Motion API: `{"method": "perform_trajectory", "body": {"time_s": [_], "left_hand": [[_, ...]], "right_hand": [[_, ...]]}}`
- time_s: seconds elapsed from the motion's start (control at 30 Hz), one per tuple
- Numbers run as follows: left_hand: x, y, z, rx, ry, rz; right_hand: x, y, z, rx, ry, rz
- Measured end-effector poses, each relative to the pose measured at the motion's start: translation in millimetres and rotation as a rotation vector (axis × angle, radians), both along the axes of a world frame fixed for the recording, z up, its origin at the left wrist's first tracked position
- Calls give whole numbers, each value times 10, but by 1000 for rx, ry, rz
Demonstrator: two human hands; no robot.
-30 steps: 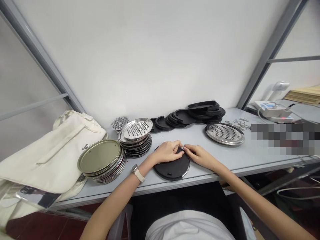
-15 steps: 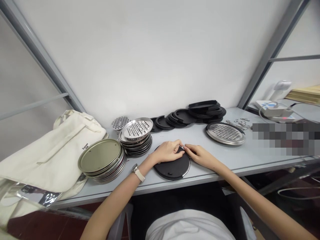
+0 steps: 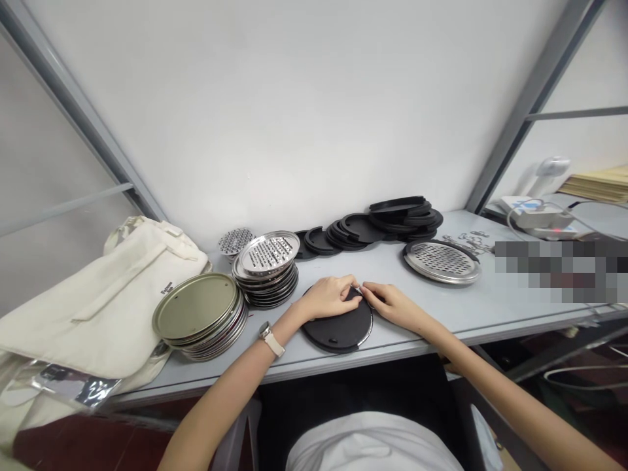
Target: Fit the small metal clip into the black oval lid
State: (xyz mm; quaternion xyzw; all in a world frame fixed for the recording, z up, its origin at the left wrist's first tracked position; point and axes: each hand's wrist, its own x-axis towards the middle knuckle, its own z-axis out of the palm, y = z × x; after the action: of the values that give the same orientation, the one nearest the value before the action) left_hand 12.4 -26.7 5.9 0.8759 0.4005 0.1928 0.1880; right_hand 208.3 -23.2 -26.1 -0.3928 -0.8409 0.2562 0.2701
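Observation:
A round black disc (image 3: 338, 330) with a shiny metal edge showing at its right lies flat near the table's front edge. My left hand (image 3: 330, 297) rests over the disc's upper part, fingers curled, thumb and forefinger closed at its upper right rim. There they meet the fingertips of my right hand (image 3: 392, 307), also pinched together. Between both sets of fingertips glints a small metal piece (image 3: 359, 289), mostly hidden, its shape unclear. Left of my hands stands a stack of round metal graters (image 3: 271, 254).
Olive-topped round metal plates (image 3: 199, 306) are stacked at left, beside a cream bag (image 3: 103, 294). Black round holders (image 3: 363, 227) lie along the wall. At right sit a slotted metal grater disc with a black rim (image 3: 444, 261) and several small metal parts (image 3: 471, 242).
Hardly anything differs. Both hands stay at the disc's upper right rim, and the right fingertips have shifted very slightly. The view has moved a little.

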Motion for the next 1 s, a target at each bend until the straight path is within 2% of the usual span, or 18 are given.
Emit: {"method": "perform_trajectory", "body": {"time_s": [0.5,1.0], "left_hand": [[25,-35,30,108,91,59],[12,-29,30,114,87,3]], "right_hand": [[5,6,-1,-1,-7,8],[4,-2,18,-19,7,31]]}}
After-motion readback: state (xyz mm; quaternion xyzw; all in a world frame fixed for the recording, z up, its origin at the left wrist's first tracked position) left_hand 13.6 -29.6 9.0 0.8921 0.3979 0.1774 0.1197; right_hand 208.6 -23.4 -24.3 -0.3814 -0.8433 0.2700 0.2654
